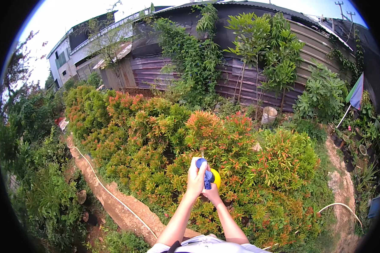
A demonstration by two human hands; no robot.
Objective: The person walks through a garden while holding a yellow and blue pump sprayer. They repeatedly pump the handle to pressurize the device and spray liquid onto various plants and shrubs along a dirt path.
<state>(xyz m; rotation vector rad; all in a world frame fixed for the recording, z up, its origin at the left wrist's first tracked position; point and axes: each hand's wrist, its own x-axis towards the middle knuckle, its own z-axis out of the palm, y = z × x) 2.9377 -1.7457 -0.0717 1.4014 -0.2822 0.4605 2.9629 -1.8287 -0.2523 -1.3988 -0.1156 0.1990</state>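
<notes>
Both of my hands are together on a blue spray head with a yellow rounded body, likely a hand sprayer [216, 179], held out in front of me. My left hand [195, 178] wraps the blue nozzle end from the left side. Lower and to the right, my right hand [211, 191] grips below the blue part; its fingers are partly hidden. A thin spray or stream seems to leave the nozzle toward the shrubs. Red-and-green leafy shrubs [158, 132] spread beneath and beyond my hands.
A pale hose [101, 184] lies along the dirt path [126, 207] on the left. Another hose piece [338, 204] arches over the right path. A whitish bucket [269, 115] stands near the corrugated metal fence [234, 79]. A flag [356, 93] leans at the right.
</notes>
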